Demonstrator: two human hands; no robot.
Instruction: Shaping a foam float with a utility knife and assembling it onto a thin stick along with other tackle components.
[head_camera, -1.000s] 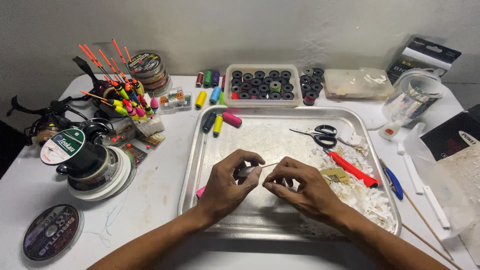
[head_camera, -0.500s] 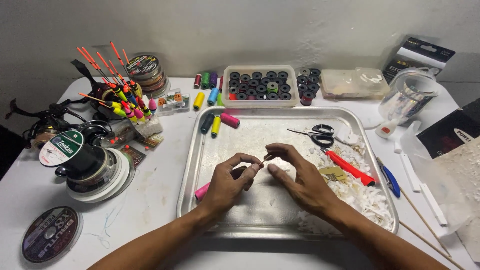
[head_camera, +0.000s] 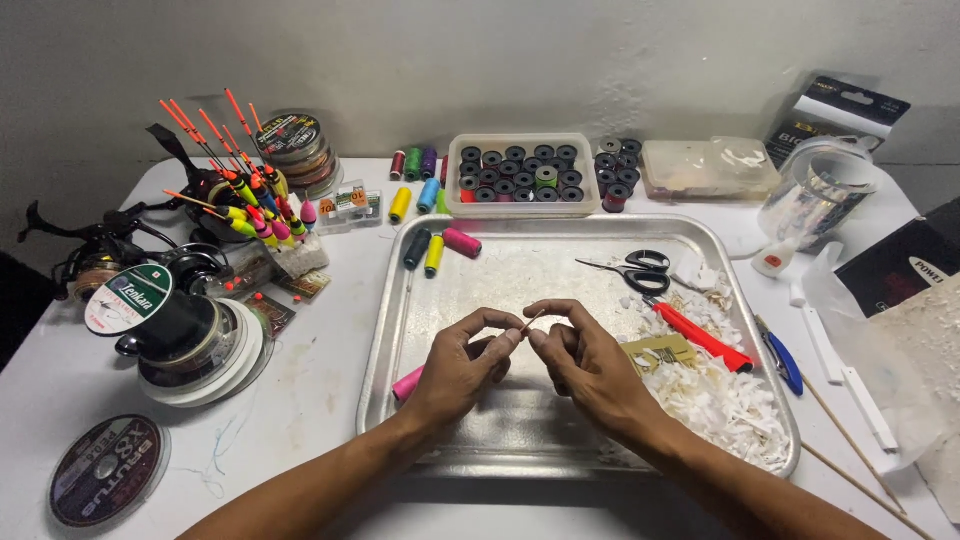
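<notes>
Two hands meet over the metal tray (head_camera: 470, 455) on the bench: left hand (head_camera: 462, 367) and right hand (head_camera: 590, 362) both pinch a thin stick (head_camera: 533, 320), fingertips closed on it, a pink spool (head_camera: 407, 384) under the left wrist.

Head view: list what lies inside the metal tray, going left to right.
Pink spool → left hand → thin stick → right hand → red cutter → white shavings, all in the metal tray.

Pink spool (head_camera: 408, 383), red knife (head_camera: 703, 339), black scissors (head_camera: 640, 272)
</notes>
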